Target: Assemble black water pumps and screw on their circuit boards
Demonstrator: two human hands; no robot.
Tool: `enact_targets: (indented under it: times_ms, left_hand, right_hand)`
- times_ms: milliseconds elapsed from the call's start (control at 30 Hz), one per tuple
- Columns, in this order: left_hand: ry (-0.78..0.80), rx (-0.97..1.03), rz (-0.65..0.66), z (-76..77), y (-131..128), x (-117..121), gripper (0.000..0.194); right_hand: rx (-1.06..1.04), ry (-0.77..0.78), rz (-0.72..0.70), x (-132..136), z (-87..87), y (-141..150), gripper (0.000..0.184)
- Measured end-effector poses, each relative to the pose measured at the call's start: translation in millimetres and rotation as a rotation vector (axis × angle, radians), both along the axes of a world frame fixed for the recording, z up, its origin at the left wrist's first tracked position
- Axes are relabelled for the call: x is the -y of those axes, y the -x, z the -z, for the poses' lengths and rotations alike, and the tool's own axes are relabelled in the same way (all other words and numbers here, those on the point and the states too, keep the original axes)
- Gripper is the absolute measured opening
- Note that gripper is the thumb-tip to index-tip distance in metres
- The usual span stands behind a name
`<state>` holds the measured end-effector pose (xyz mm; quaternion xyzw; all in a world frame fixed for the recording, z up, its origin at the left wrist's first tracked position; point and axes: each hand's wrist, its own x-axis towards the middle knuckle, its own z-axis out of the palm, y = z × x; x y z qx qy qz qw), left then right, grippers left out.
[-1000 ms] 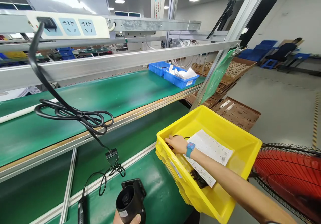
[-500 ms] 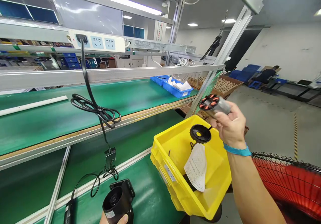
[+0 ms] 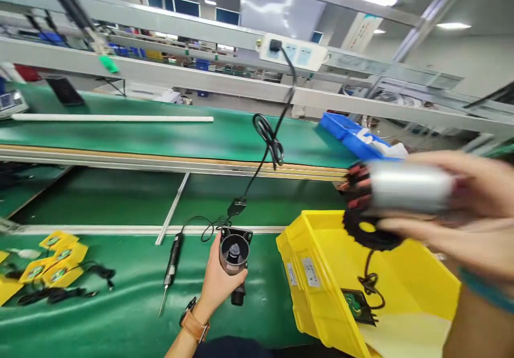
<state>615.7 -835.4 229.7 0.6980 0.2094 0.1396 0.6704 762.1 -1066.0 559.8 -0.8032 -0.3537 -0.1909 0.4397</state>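
Observation:
My left hand [image 3: 217, 283] is wrapped round a black hair-dryer-like housing [image 3: 234, 256], held upright just above the green bench mat with its round opening facing me. My right hand [image 3: 461, 213], blurred by motion and close to the camera, grips a silver cylindrical motor [image 3: 405, 187] with red-orange windings at its left end. A black ring part [image 3: 367, 235] and a black wire [image 3: 368, 280] hang from the motor over the yellow bin [image 3: 309, 261]. Inside the bin lies a small green circuit board [image 3: 355, 304].
An electric screwdriver [image 3: 171, 264] lies on the mat left of my left hand, its cord running up to a power strip [image 3: 291, 53]. Yellow parts and black cables [image 3: 52, 272] sit at the far left. Blue bins [image 3: 353, 136] stand on the upper belt.
The view has swung left. My right hand has carried the motor and hanging ring up close to the camera. The left hand and housing now show fully.

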Motion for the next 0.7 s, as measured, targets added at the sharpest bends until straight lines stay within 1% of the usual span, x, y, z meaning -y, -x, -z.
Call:
enact_targets:
  times_ms: [67, 133, 167, 233, 300, 333, 400, 500, 533, 600, 700]
  left_hand:
    - [-0.104, 0.006, -0.011, -4.5, 3, -4, 0.108]
    - [-0.189, 0.035, -0.002, -5.7, 8, -7, 0.108]
    - [-0.220, 0.052, 0.008, -4.7, 10, -9, 0.107]
    - [-0.268, 0.071, 0.019, 1.3, 16, -10, 0.108]
    - [-0.307, 0.066, 0.025, 11.7, 23, -11, 0.109]
    - [-0.322, 0.058, 0.028, 17.9, 27, -11, 0.110]
    - [-0.342, 0.041, 0.036, 30.3, 35, -9, 0.111]
    - [-0.336, 0.017, 0.045, 44.8, 44, -4, 0.113]
    - [-0.327, 0.014, 0.045, 48.0, 46, -2, 0.113]
    - [-0.310, 0.016, 0.051, 52.3, 49, 2, 0.114]
    - [-0.327, 0.042, 0.056, 54.6, 49, 6, 0.117]
  right_hand:
    - [0.071, 0.327, -0.131, -29, 30.1, 4, 0.063]
    - [0.063, 0.615, -0.278, -60, 65.4, 10, 0.054]
    - [0.039, 0.742, -0.325, -74, 83.4, 15, 0.052]
    - [0.015, 0.958, -0.409, -98, 116.6, 26, 0.053]
    - [0.011, 1.101, -0.487, -115, 142.6, 38, 0.055]
    - [0.007, 1.147, -0.516, -120, 152.4, 44, 0.058]
    - [-0.024, 1.200, -0.533, -126, 165.9, 51, 0.071]
    - [-0.130, 1.199, -0.503, -126, 176.0, 56, 0.093]
    - [-0.172, 1.183, -0.492, -125, 177.8, 58, 0.096]
    - [-0.248, 1.140, -0.475, -120, 179.8, 60, 0.093]
    - [-0.332, 1.038, -0.434, -109, 177.5, 65, 0.092]
